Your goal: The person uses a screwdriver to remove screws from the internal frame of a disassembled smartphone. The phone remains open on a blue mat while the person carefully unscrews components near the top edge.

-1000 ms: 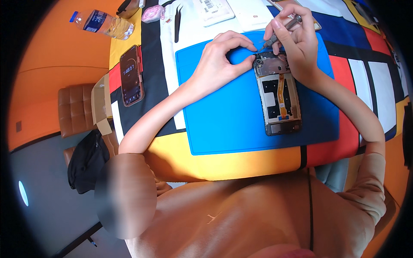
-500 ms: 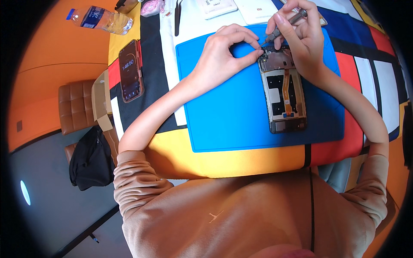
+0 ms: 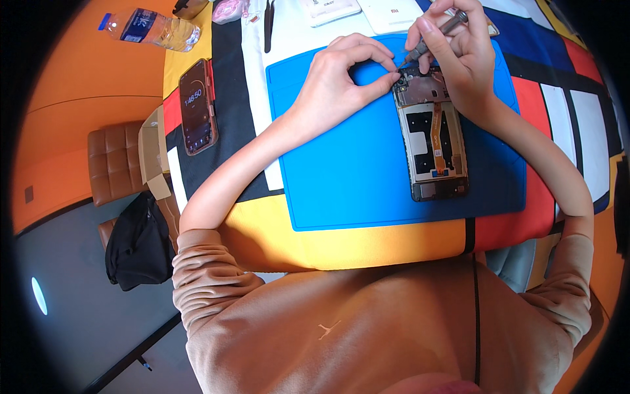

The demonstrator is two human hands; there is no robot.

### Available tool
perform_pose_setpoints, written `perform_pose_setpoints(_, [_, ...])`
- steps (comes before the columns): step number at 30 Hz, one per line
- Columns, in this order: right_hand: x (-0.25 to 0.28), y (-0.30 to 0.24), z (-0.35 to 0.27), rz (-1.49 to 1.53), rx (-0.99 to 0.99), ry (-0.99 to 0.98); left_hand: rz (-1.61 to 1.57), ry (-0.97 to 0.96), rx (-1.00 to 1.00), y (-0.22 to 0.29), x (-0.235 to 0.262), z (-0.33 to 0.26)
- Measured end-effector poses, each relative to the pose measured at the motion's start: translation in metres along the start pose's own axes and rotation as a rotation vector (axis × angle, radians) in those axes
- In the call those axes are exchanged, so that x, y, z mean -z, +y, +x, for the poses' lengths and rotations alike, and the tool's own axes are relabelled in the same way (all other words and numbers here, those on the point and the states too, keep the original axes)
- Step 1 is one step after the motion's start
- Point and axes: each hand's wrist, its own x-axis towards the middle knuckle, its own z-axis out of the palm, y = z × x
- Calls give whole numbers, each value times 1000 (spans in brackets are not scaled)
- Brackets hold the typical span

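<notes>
An opened phone (image 3: pixel 420 141) lies lengthwise on a blue work mat (image 3: pixel 341 164), its circuit board, battery bay and orange ribbon cable laid bare. My right hand (image 3: pixel 462 72) grips a grey screwdriver (image 3: pixel 434 41), tilted so its tip meets the phone's far left corner. At that same corner, the thumb and fingertips of my left hand (image 3: pixel 341 75) come together in a pinch beside the tip. Whether they hold a tiny part or just the phone's edge is too small to tell. My right hand covers part of the phone's right side.
Left of the mat lies a lit phone (image 3: pixel 197 108), with a water bottle (image 3: pixel 154 29) beyond it. Black tweezers (image 3: pixel 268 26) and white boxes (image 3: pixel 390 14) sit behind the mat. A black bag (image 3: pixel 139 243) rests on a brown chair at the left.
Both hands keep nearly the same pose, the screwdriver tip still at the phone's corner. The whole view has shifted very slightly.
</notes>
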Motion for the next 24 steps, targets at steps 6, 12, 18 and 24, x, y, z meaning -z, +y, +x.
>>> perform_pose_setpoints(6, [5, 4, 7, -53, 59, 75, -8, 6, 46, 2, 0, -1])
perform_pose_setpoints(12, [5, 12, 8, -69, 160, 61, 7, 21, 32, -3, -1, -1])
perform_pose_setpoints(18, [3, 11, 1, -62, 182, -11, -63, 34, 28, -5, -3, -2])
perform_pose_setpoints(24, [-3, 11, 0, -16, 120, -105, 58, 55, -21, 2, -3, -3])
